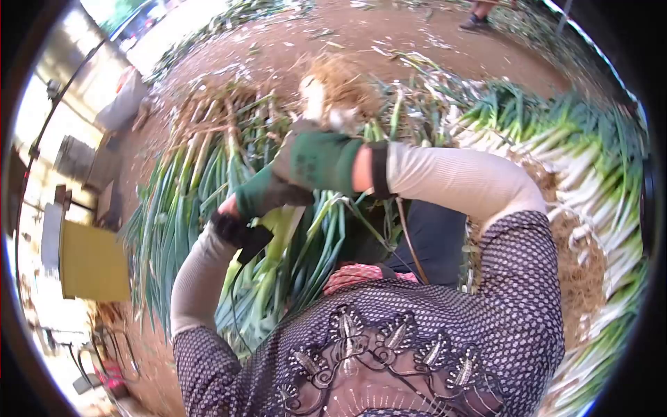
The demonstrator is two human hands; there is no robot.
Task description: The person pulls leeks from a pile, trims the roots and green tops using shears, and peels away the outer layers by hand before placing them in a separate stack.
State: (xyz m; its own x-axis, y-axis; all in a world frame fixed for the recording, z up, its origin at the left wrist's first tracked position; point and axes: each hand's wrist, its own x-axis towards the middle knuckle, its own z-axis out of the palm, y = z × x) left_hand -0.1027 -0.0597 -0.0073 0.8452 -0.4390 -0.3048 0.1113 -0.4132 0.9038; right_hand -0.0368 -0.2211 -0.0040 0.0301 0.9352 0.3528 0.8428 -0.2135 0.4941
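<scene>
My right hand [316,158], in a green and grey work glove, is closed around the white shaft of a leek [313,101] just below its roots. Shaggy tan roots [344,76] stick out beyond the fingers, pointing away from me. My left hand [267,192], gloved alike, crosses close under the right one and is wrapped round the same leek lower down. Its broad pale-green leaves hang below toward my lap. Both sets of fingertips are partly hidden, and the right hand is slightly blurred.
Unsorted leeks [187,167] lie heaped on the left, roots away from me. To the right curves a row of cleaned white leeks [577,160]. Loose root trimmings [583,278] cover the ground beside me. A yellow box [94,260] stands far left. Another person's foot [475,24] shows at the top.
</scene>
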